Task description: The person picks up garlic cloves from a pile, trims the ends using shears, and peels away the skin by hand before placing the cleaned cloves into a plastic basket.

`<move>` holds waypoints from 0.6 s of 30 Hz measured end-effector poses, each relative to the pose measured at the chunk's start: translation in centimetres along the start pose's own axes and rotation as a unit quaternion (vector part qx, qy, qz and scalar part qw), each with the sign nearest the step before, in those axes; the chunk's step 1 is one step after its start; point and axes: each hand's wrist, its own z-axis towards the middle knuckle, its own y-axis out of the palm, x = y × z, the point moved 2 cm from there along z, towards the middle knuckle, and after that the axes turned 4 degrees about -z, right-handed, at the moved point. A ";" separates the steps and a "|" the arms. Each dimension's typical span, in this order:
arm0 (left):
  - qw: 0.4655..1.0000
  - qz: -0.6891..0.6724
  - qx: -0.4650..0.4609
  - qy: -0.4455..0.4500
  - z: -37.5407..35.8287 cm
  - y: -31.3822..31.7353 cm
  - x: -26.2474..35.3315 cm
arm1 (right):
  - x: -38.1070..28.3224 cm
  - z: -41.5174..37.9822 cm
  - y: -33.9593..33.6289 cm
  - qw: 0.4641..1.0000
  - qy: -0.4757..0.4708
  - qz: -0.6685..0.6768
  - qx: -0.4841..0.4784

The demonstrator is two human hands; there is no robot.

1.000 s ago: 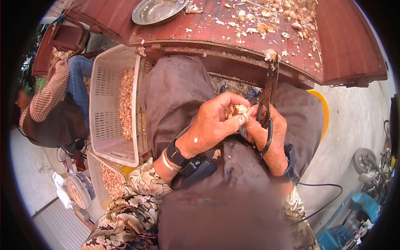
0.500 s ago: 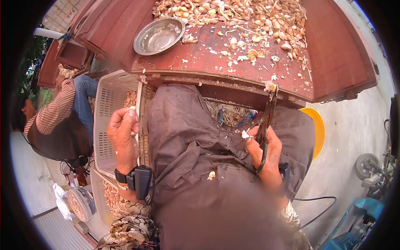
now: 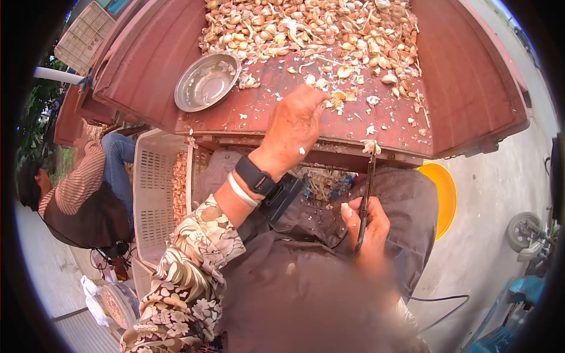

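Over the red table (image 3: 259,109), the left hand (image 3: 294,126) hangs bent, just short of the heaped garlic cloves (image 3: 294,29) — whether it pinches anything, I can't tell. Well apart from it, the right hand (image 3: 372,228) is closed around dark scissors (image 3: 369,182), the cloves lying beyond both.

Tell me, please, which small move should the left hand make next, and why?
Perhaps the left hand should pinch one piece of garlic, since its fingertips are down beside loose pieces on the red table, while the right hand holds the scissors.
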 end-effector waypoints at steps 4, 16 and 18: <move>0.987 0.143 -0.066 -0.035 4.5 5.3 -2.1 | 1.0 0.6 -0.6 1.000 0.008 0.008 0.008; 0.872 -0.423 -0.112 -0.219 -1.8 2.3 1.4 | 1.4 1.3 -1.1 0.987 -0.049 -0.135 0.074; 0.853 -0.452 -0.119 -0.232 -3.6 1.5 3.1 | 1.1 1.1 -1.1 0.973 -0.117 -0.183 0.079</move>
